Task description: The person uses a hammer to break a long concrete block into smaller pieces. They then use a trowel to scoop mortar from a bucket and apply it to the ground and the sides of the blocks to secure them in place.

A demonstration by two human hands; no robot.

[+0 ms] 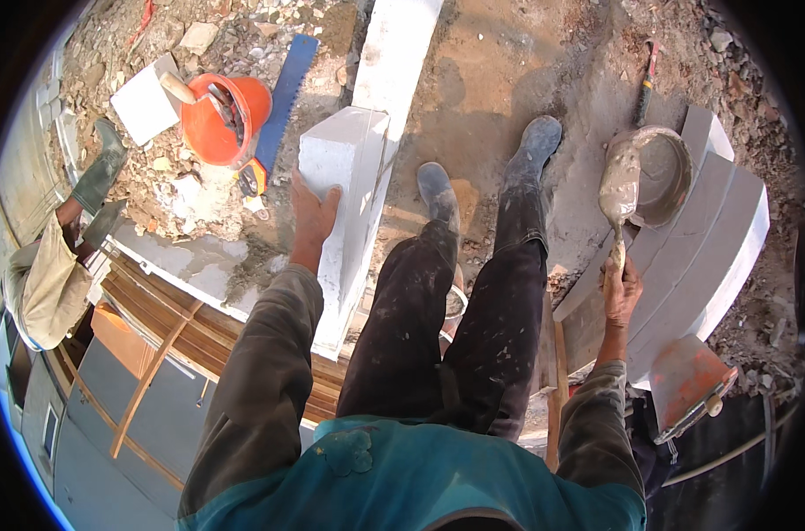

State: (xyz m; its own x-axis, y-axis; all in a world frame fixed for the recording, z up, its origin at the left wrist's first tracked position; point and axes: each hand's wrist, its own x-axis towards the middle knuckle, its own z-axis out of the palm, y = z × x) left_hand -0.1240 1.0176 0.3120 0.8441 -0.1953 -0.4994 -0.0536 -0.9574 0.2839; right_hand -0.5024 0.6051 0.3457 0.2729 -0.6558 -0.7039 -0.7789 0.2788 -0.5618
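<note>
My left hand (312, 217) grips the near left edge of a pale grey lightweight concrete block (354, 150), thumb on its face and other fingers partly hidden along its side. The block rests on a row of white blocks (393, 53) running away from me. My right hand (622, 288) is closed round the handle of a trowel (619, 190), its blade coated with wet grey mortar. That blade is over the left rim of a round bucket (685, 168) with grey mortar inside.
Left of the wall are an orange bucket (256, 102) with tools, a blue handsaw (287, 97) and a white slab (146, 102). On the right lie stacked blocks (712, 239), a tool with a red handle (647, 80) and a tilted orange bucket (685, 376). Another person's boot (101, 168) stands far left.
</note>
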